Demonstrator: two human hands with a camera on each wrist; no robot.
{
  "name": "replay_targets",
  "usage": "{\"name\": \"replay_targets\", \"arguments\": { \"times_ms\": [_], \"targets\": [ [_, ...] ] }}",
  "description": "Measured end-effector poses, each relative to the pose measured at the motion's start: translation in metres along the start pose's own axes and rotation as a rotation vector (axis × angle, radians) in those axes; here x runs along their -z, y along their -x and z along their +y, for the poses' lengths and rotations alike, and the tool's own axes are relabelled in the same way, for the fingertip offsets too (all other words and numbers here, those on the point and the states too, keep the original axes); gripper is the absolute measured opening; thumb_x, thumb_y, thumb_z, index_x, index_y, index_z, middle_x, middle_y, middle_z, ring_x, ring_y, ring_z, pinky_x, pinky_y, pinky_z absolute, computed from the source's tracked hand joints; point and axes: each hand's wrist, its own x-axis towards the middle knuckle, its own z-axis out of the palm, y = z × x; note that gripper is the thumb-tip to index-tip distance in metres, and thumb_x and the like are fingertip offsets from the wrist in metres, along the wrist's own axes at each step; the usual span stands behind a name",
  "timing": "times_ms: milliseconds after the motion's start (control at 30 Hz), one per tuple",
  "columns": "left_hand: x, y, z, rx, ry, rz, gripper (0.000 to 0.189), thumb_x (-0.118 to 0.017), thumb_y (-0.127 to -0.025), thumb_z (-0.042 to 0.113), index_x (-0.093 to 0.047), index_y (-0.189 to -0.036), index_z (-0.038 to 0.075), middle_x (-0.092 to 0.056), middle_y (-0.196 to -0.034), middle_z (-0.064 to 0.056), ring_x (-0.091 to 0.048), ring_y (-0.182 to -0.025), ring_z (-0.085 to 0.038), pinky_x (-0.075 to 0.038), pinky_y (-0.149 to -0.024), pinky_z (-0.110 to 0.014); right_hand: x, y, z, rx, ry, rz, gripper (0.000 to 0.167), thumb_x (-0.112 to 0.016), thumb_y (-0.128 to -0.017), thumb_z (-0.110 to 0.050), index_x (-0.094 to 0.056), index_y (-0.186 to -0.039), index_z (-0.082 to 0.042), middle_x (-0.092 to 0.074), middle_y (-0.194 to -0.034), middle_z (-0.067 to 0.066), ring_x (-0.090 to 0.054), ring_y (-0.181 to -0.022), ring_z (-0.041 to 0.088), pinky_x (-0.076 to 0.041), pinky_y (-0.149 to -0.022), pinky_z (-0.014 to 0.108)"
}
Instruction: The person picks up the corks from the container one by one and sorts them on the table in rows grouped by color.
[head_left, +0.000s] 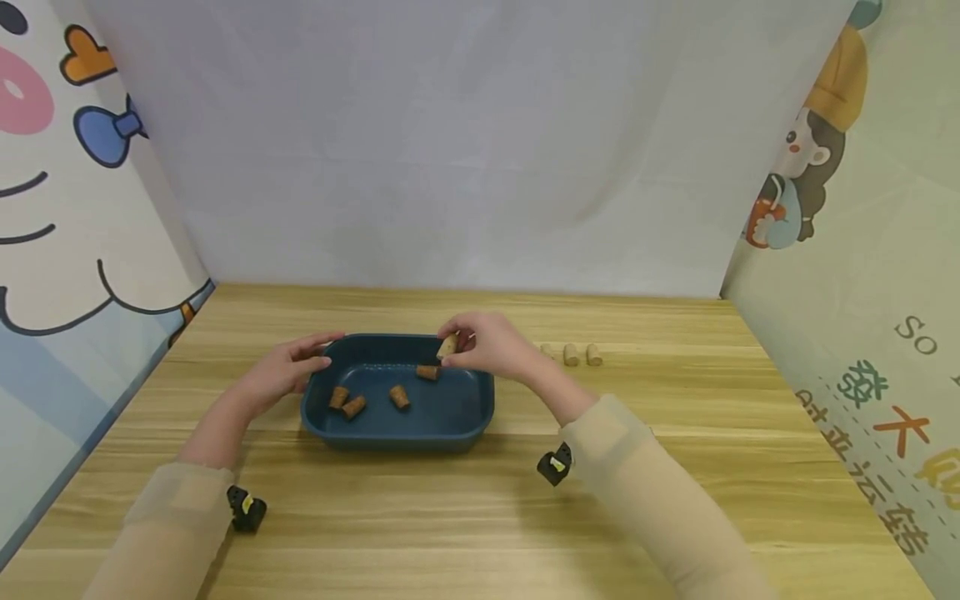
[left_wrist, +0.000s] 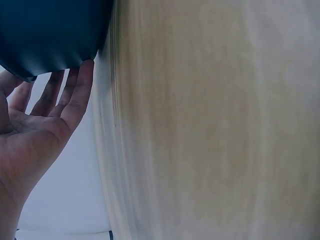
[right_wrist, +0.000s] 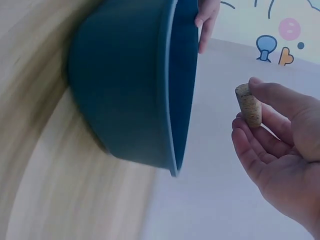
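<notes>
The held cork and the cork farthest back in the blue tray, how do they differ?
The held cork is pinched in the right hand; the tray cork lies on its side inside the blue tray. The held cork looks paler tan, the tray cork darker brown. Both are short and stubby.

Both sleeves [head_left: 660, 500] are beige, both wrist cameras [head_left: 246, 510] black.

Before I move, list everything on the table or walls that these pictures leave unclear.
- Head view: the leftmost pale cork stopper showing in the row is partly hidden by the wrist of the right hand; whether more lie behind, I cannot tell.
- Right wrist view: the blue tray's wall hides its floor and brown cork stoppers.
- Left wrist view: picture edges crop the tray.
- Head view: the wall lettering runs off the right edge.
</notes>
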Motion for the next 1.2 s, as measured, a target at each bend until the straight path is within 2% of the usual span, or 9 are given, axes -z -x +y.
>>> {"name": "replay_targets", "arguments": {
  "times_ms": [167, 367, 467, 700, 900, 1200],
  "targets": [
    [0.0, 0.001, 0.0, 0.0, 0.006, -0.002, 0.054, -0.051, -0.099, 0.028, -0.032, -0.148, 0.019, -0.032, -0.143, -0.02, -0.028, -0.048, -0.011, -0.038, -0.055, -0.033, 0.014, 0.009, 0.0, 0.0, 0.062, 0.022, 0.033, -0.071, -0.085, -0.02, -0.066, -0.117, -0.011, -0.066, -0.103, 0.003, -0.062, -0.089, 0.014, -0.051, -0.079, 0.027],
    [0.0, 0.001, 0.0, 0.001, 0.009, -0.001, 0.054, -0.051, -0.099, 0.027, -0.033, -0.148, 0.019, -0.033, -0.143, -0.02, -0.028, -0.048, -0.011, -0.037, -0.055, -0.033, 0.031, 0.021, 0.003, 0.054, 0.111, 0.042, 0.034, -0.072, -0.084, -0.018, -0.065, -0.116, -0.007, -0.062, -0.111, 0.006, -0.061, -0.097, 0.019, -0.05, -0.087, 0.032],
    [0.0, 0.002, 0.001, 0.005, 0.006, -0.002, 0.054, -0.051, -0.099, 0.028, -0.033, -0.148, 0.02, -0.033, -0.143, -0.02, -0.028, -0.048, -0.011, -0.038, -0.056, -0.033, 0.04, 0.028, 0.004, 0.076, 0.092, 0.071, 0.034, -0.073, -0.083, -0.014, -0.066, -0.115, -0.004, -0.061, -0.11, 0.008, -0.06, -0.097, 0.022, -0.05, -0.087, 0.033],
    [-0.001, 0.002, 0.001, 0.002, -0.004, -0.003, 0.053, -0.051, -0.099, 0.027, -0.032, -0.149, 0.02, -0.033, -0.144, -0.019, -0.028, -0.048, -0.012, -0.038, -0.057, -0.034, 0.061, 0.045, 0.007, 0.057, 0.063, 0.107, 0.033, -0.073, -0.082, -0.011, -0.065, -0.113, -0.003, -0.056, -0.107, 0.007, -0.059, -0.096, 0.022, -0.05, -0.088, 0.032],
    [0.0, 0.0, -0.001, 0.001, -0.002, -0.004, 0.052, -0.05, -0.099, 0.025, -0.033, -0.148, 0.021, -0.033, -0.145, -0.019, -0.027, -0.048, -0.013, -0.038, -0.056, -0.034, 0.074, 0.058, 0.01, 0.051, 0.111, 0.1, 0.034, -0.073, -0.083, -0.011, -0.065, -0.116, -0.004, -0.057, -0.108, 0.007, -0.059, -0.098, 0.024, -0.05, -0.088, 0.032],
    [0.001, -0.001, -0.001, -0.001, 0.002, -0.003, 0.051, -0.05, -0.099, 0.026, -0.034, -0.148, 0.021, -0.033, -0.144, -0.018, -0.028, -0.048, -0.012, -0.038, -0.057, -0.033, 0.091, 0.076, 0.021, 0.104, 0.212, 0.091, 0.034, -0.072, -0.084, -0.009, -0.065, -0.116, -0.004, -0.059, -0.11, 0.007, -0.057, -0.096, 0.023, -0.052, -0.084, 0.036]
  ]
}}
